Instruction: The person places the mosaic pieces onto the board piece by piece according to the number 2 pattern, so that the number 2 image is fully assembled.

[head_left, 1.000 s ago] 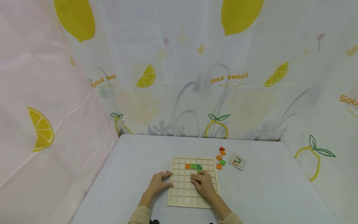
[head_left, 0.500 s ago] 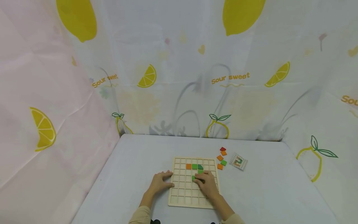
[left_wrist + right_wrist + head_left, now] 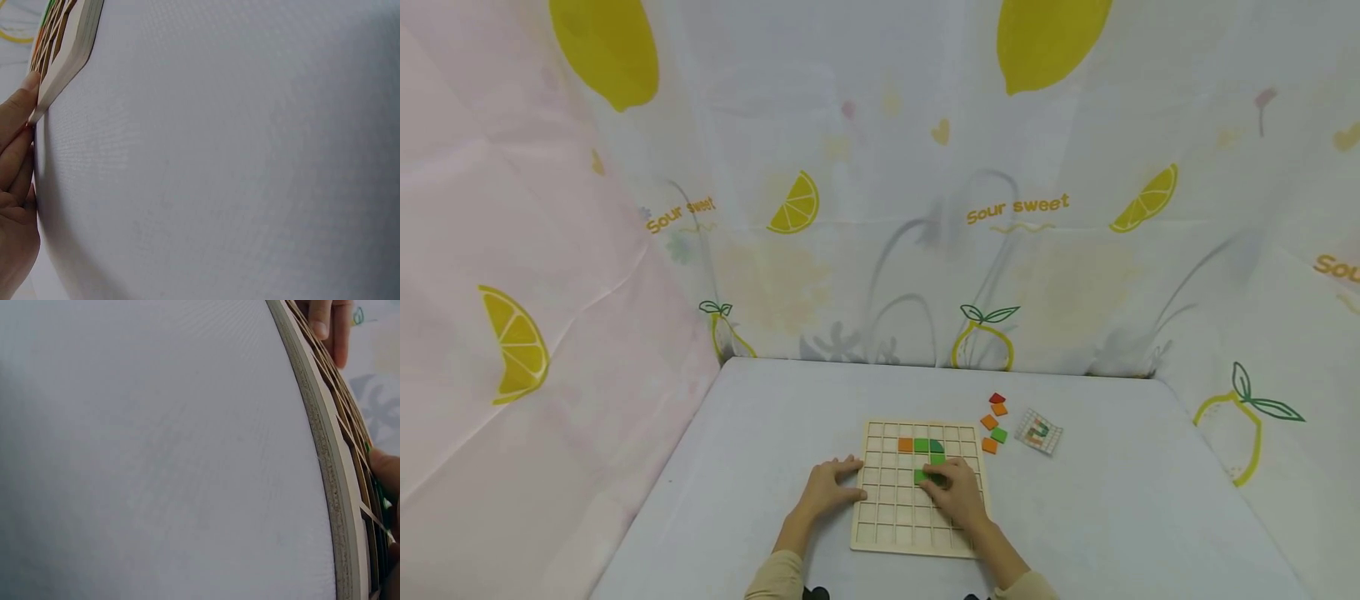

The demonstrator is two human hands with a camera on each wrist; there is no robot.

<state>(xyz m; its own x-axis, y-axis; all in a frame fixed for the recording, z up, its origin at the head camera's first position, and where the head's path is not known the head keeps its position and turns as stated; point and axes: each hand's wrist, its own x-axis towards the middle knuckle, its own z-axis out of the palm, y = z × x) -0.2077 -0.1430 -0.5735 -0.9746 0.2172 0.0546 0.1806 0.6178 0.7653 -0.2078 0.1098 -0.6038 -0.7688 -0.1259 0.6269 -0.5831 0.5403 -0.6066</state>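
1. Down on the white tabletop (image 3: 737, 450), the pale wooden grid board (image 3: 917, 550) lies flat in front of the person, and both hands are at it.
2. The left hand (image 3: 827, 490) is at the board's left side, thumb and fingers spread wide, tips touching the edge; the left wrist view shows that contact close up.
3. Over on the board, the right hand (image 3: 958, 492) has thumb and forefinger narrow, pinching the lower green tile (image 3: 920, 477) by its edges, in the fourth row from the far side.
4. More green shows in the gap between those fingers; whether it is another tile, I cannot tell.
5. Up in the second row, left to right: an orange square (image 3: 906, 445), a green square (image 3: 921, 446) and a dark green rounded tile (image 3: 936, 446), with a third-row green tile (image 3: 937, 459) directly below the rounded one.
6. Just beside the board's far right corner, loose pieces (image 3: 989, 422) form a crooked line: one red, three orange, one green.
7. Right of them lies a gridded pattern sheet (image 3: 1039, 432), printed in green and orange.
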